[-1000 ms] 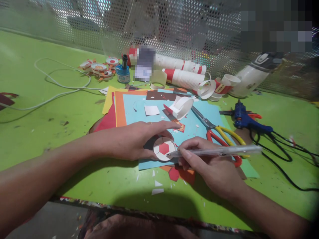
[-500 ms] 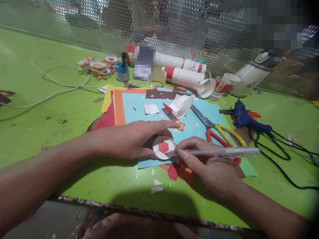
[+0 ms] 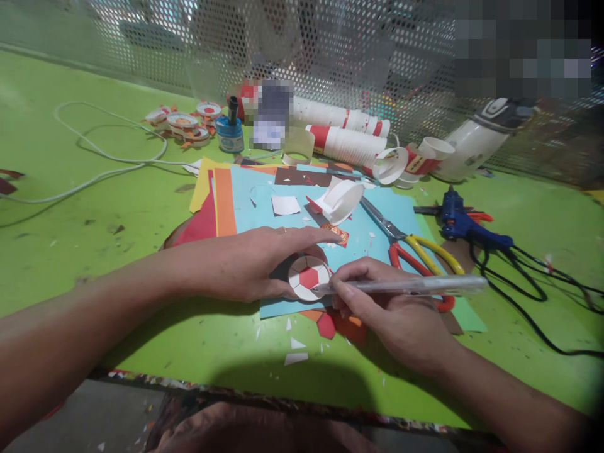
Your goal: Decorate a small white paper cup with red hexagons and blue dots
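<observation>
A white paper disc (image 3: pixel 308 277) with a red hexagon and drawn lines lies on a light blue sheet (image 3: pixel 264 217). My left hand (image 3: pixel 250 261) curls around the disc, thumb and fingers holding its edge. My right hand (image 3: pixel 387 311) grips a clear pen (image 3: pixel 406 286) like a pencil, the tip resting on the disc's lower right part. Red paper scraps (image 3: pixel 330 325) lie just under my right hand.
Scissors (image 3: pixel 410 248) with red and yellow handles lie right of the disc. A blue glue gun (image 3: pixel 465 223) and its black cable are at the right. A cut paper cup (image 3: pixel 342 200), stacked cups (image 3: pixel 346 146), a blue bottle (image 3: pixel 230 133) and a white cable (image 3: pixel 108 167) lie behind.
Both hands have stayed almost in place; the pen tip has shifted slightly over the disc. The view has drifted a little.
</observation>
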Available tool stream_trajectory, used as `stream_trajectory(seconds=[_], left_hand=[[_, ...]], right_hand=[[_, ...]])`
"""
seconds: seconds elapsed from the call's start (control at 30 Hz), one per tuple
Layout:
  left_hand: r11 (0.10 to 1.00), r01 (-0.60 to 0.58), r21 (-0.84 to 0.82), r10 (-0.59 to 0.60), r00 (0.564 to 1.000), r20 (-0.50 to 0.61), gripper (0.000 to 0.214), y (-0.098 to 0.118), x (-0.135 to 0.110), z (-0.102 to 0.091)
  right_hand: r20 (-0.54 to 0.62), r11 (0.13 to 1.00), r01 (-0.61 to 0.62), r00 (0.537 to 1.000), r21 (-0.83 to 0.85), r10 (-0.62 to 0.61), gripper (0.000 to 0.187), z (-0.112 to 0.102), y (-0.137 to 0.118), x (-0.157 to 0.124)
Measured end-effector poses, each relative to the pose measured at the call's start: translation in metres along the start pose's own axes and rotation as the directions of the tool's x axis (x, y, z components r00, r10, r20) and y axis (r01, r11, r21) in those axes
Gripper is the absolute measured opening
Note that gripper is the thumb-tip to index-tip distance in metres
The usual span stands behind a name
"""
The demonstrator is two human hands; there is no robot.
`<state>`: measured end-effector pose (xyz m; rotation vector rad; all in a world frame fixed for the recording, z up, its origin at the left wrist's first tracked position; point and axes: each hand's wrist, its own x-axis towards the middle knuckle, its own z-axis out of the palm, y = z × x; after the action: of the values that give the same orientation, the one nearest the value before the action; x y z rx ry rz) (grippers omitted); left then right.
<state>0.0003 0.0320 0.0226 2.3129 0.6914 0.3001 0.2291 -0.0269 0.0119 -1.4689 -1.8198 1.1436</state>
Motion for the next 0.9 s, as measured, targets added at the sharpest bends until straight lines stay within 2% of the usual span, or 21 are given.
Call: stream_trajectory(seconds=[0.9], left_hand=[[0.999,0.007,0.053,-0.006,1.0,-0.004,0.063,0.0,0.0001,0.0005]], right_hand=[[0.009,1.0,0.011,1.0,0.014,-0.011,0.01,-0.0004,0.0044,0.0012]])
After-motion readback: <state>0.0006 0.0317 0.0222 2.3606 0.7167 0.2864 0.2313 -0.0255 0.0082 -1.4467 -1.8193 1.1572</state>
